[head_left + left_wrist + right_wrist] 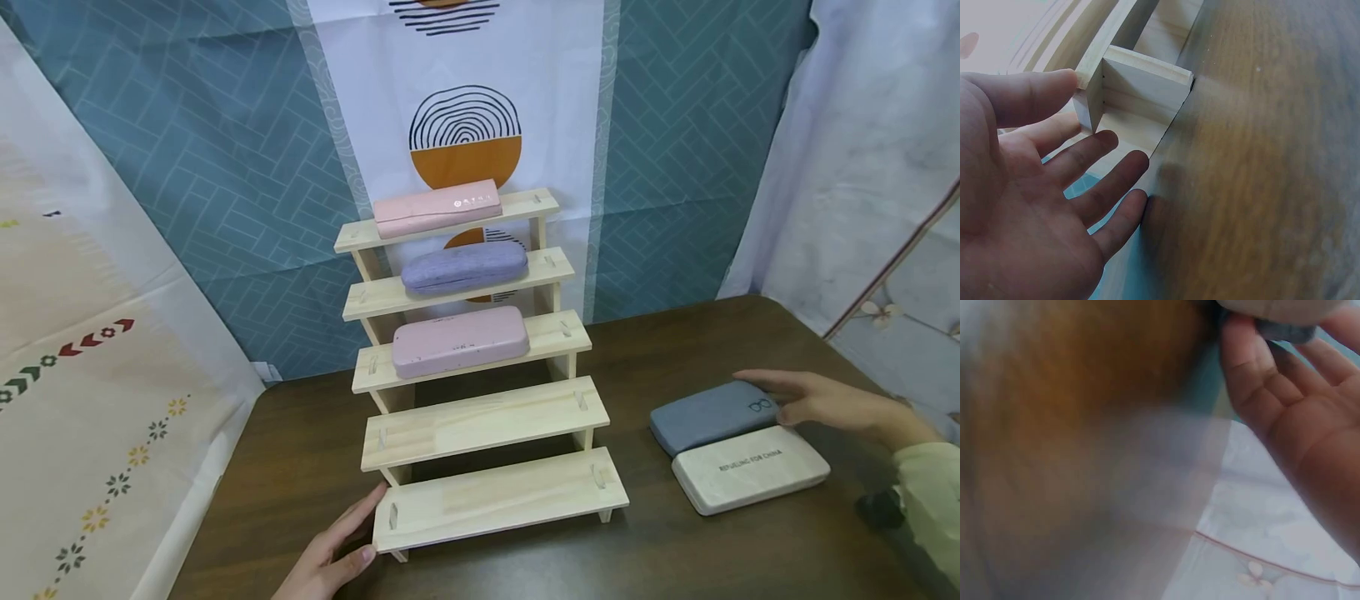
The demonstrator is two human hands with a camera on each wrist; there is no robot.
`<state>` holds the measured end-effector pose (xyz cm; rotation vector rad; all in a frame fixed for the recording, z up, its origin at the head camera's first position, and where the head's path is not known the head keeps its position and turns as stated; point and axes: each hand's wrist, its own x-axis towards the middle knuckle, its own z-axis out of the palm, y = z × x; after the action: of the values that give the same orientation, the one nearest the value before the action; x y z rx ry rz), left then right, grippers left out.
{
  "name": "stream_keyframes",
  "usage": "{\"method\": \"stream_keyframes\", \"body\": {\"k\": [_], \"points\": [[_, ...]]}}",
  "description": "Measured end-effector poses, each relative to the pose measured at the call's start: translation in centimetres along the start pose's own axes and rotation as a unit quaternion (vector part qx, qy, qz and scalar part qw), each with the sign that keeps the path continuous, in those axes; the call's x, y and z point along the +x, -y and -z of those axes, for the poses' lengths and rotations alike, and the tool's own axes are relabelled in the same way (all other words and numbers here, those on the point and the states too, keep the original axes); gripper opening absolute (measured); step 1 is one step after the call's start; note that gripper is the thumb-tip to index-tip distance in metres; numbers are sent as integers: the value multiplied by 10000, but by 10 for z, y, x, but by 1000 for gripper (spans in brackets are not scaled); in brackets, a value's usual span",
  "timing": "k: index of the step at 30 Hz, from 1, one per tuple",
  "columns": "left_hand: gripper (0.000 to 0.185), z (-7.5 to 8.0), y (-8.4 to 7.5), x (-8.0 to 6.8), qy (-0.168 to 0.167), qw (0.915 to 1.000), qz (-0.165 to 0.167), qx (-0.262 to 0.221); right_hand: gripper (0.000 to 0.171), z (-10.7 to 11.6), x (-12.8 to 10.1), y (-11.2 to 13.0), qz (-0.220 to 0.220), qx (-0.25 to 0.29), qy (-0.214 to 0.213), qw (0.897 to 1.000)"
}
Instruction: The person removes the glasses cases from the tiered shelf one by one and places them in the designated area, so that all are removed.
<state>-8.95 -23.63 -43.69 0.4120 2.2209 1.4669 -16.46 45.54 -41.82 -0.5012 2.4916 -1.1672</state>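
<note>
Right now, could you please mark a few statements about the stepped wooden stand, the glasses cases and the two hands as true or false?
1. Three cases sit on the wooden stand. True: a pink case, a purple case and a mauve case fill the top three steps.
2. The bottom two steps hold cases. False: both are bare.
3. The left hand touches the stand's lowest step with straight fingers. True.
4. The right hand grips the white case. False: it reaches with straight fingers for the blue-grey case.
5. The white case and the blue-grey case lie far apart. False: they lie side by side on the table.
</note>
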Motion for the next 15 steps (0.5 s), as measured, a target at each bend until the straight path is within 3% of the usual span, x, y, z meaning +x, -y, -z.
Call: {"method": "stream_keyframes", "body": {"k": [4, 7, 11, 15], "points": [[64, -1, 1, 0, -71, 9999, -66, 85, 69, 3, -4, -1, 112, 2, -178, 9998], [63, 0, 2, 0, -92, 9993, -305, 191, 65, 2, -5, -1, 239, 95, -237, 9994], [61, 1, 7, 1, -142, 9941, -948, 500, 60, 0, -4, 0, 82, 76, -258, 9996], [60, 1, 10, 2, -205, 9892, -1296, 657, 51, -2, -2, 3, 0, -187, -264, 9995]]}}
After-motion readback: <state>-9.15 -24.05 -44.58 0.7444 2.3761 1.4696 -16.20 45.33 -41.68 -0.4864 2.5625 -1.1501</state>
